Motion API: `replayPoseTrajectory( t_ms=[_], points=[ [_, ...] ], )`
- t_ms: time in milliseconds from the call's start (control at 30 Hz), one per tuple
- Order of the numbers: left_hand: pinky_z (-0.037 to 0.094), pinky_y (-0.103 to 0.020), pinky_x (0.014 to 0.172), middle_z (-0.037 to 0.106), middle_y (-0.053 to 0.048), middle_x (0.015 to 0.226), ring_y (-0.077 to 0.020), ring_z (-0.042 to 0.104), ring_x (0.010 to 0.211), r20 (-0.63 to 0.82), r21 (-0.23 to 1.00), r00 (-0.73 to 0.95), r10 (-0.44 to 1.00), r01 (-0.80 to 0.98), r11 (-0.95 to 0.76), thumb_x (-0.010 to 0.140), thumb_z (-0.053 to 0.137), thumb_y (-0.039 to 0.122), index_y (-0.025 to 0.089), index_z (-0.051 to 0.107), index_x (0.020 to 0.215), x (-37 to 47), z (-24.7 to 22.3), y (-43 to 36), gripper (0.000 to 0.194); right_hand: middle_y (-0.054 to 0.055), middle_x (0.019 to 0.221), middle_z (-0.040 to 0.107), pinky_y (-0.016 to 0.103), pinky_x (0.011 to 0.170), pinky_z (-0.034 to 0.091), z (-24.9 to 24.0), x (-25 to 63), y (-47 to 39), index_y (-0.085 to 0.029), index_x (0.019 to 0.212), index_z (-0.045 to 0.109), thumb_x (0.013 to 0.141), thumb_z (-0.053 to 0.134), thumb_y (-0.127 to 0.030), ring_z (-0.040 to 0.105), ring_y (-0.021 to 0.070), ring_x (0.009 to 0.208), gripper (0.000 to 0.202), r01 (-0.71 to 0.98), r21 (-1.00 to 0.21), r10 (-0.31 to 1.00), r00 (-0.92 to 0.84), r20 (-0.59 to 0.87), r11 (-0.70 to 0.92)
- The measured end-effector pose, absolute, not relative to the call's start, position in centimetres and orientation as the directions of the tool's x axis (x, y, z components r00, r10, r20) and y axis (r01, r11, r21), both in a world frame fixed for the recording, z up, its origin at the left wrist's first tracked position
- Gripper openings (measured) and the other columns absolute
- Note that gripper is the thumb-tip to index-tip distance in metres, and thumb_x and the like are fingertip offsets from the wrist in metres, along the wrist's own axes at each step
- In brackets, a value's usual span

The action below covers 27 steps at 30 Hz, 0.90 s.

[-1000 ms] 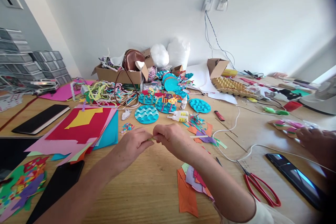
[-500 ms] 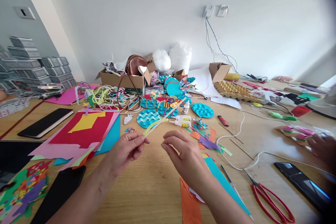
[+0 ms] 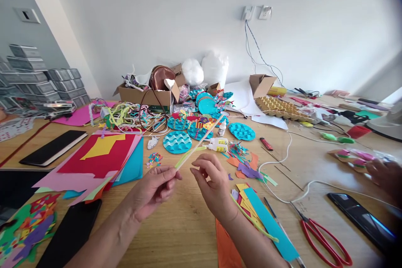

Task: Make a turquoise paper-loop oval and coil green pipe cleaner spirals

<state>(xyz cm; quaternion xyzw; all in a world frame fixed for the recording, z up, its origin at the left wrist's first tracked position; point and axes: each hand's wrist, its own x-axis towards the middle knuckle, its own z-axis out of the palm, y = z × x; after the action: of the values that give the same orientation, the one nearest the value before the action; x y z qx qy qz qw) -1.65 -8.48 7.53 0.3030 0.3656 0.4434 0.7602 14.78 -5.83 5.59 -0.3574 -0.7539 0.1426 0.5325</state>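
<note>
My left hand pinches a thin whitish stick that slants up and away to the right. A yellow-green pipe cleaner lies along the stick and comes out of the same fingers. My right hand is close by on the right, its thumb and fingers curled together. Another yellow-green length trails from behind the right wrist toward the lower right. Its upper part is hidden by the hand. Beyond the hands are a blue wavy oval and glue bottles.
Coloured paper sheets and a black notebook lie left. Paper strips, red-handled scissors, a white cable and a phone lie right. Another person's hand is at the right edge. A box stands behind.
My right hand has shifted slightly left and up, fingers still curled. A yellow-green length now shows beside the right wrist. The left hand moved slightly to the right with the stick.
</note>
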Motion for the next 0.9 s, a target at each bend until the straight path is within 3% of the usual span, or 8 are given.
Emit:
replayPoseTrajectory(
  t_ms=[133, 200, 333, 400, 500, 633, 767, 900],
  points=[
    [0.015, -0.012, 0.034, 0.045, 0.006, 0.047, 0.0023, 0.032, 0.034, -0.289, 0.736, 0.411, 0.865, -0.482, 0.475, 0.064, 0.074, 0.031, 0.009, 0.065, 0.069, -1.1, 7.2, -8.5, 0.024, 0.004, 0.095, 0.051, 0.022, 0.056, 0.043, 5.4, 14.3, -5.8, -0.024, 0.103, 0.058, 0.08, 0.051, -0.009, 0.05, 0.0111, 0.07, 0.028, 0.257, -0.663, 0.702, -0.103, 0.705, 0.704],
    [0.014, -0.012, 0.033, 0.045, 0.006, 0.047, 0.0023, 0.031, 0.033, -0.291, 0.73, 0.422, 0.859, -0.482, 0.484, 0.064, 0.074, 0.032, 0.009, 0.064, 0.069, -0.8, 7.2, -8.6, 0.025, 0.004, 0.089, 0.052, 0.023, 0.058, 0.042, 5.5, 14.3, -5.6, -0.024, 0.098, 0.062, 0.081, 0.053, -0.011, 0.05, 0.0126, 0.072, 0.024, 0.353, -0.62, 0.698, -0.16, 0.698, 0.701],
    [0.015, -0.013, 0.035, 0.045, 0.007, 0.049, 0.0013, 0.031, 0.035, -0.284, 0.815, 0.359, 0.889, -0.399, 0.421, 0.068, 0.069, 0.036, 0.011, 0.061, 0.071, -0.8, 7.1, -8.6, 0.026, 0.004, 0.074, 0.057, 0.026, 0.062, 0.036, 5.9, 15.2, -5.4, -0.02, 0.077, 0.068, 0.082, 0.057, -0.018, 0.048, 0.0152, 0.071, 0.012, 0.601, -0.395, 0.659, -0.312, 0.684, 0.695],
    [0.016, -0.014, 0.035, 0.046, 0.006, 0.051, -0.0007, 0.033, 0.036, -0.274, 0.902, 0.287, 0.918, -0.256, 0.349, 0.074, 0.061, 0.038, 0.013, 0.058, 0.072, -0.8, 7.1, -8.6, 0.025, 0.002, 0.064, 0.059, 0.026, 0.063, 0.033, 5.9, 15.8, -5.7, -0.019, 0.073, 0.066, 0.084, 0.055, -0.019, 0.047, 0.0144, 0.068, 0.015, 0.638, -0.311, 0.646, -0.396, 0.652, 0.705],
    [0.021, -0.018, 0.037, 0.046, 0.006, 0.049, -0.0049, 0.036, 0.036, -0.194, 0.972, 0.163, 0.967, 0.163, 0.167, 0.082, 0.046, 0.034, 0.017, 0.051, 0.067, -0.7, 7.0, -8.6, 0.024, -0.002, 0.054, 0.058, 0.025, 0.06, 0.028, 6.1, 16.4, -6.6, -0.019, 0.07, 0.063, 0.085, 0.053, -0.017, 0.046, 0.0117, 0.058, 0.018, 0.669, -0.252, 0.673, -0.494, 0.551, 0.699],
    [0.03, -0.023, 0.048, 0.043, 0.004, 0.047, -0.0103, 0.043, 0.045, 0.093, 0.75, 0.163, 0.982, 0.637, -0.177, 0.083, 0.039, 0.028, 0.019, 0.042, 0.056, -0.1, 6.4, -8.4, 0.029, -0.001, 0.054, 0.06, 0.026, 0.056, 0.024, 7.1, 16.4, -7.7, -0.018, 0.062, 0.057, 0.082, 0.052, -0.013, 0.047, 0.011, 0.054, 0.022, 0.753, -0.168, 0.749, -0.55, 0.37, 0.636],
    [0.03, -0.025, 0.053, 0.049, 0.001, 0.055, -0.0139, 0.047, 0.054, 0.214, 0.594, 0.256, 0.943, 0.732, -0.334, 0.084, 0.036, 0.024, 0.02, 0.042, 0.058, 0.4, 5.4, -8.0, 0.027, 0.001, 0.057, 0.062, 0.028, 0.054, 0.022, 9.1, 16.3, -7.8, -0.018, 0.064, 0.058, 0.075, 0.053, -0.007, 0.05, 0.0127, 0.054, 0.016, 0.771, -0.031, 0.766, -0.625, 0.151, 0.636],
    [0.031, -0.025, 0.055, 0.054, 0.0, 0.06, -0.0154, 0.051, 0.059, 0.239, 0.582, 0.3, 0.923, 0.717, -0.384, 0.083, 0.041, 0.019, 0.02, 0.051, 0.063, 0.3, 5.1, -7.8, 0.022, 0.003, 0.059, 0.063, 0.029, 0.052, 0.021, 10.7, 16.5, -6.9, -0.019, 0.069, 0.061, 0.074, 0.053, -0.007, 0.054, 0.016, 0.058, 0.015, 0.738, 0.066, 0.734, -0.675, 0.078, 0.672]
  ],
)
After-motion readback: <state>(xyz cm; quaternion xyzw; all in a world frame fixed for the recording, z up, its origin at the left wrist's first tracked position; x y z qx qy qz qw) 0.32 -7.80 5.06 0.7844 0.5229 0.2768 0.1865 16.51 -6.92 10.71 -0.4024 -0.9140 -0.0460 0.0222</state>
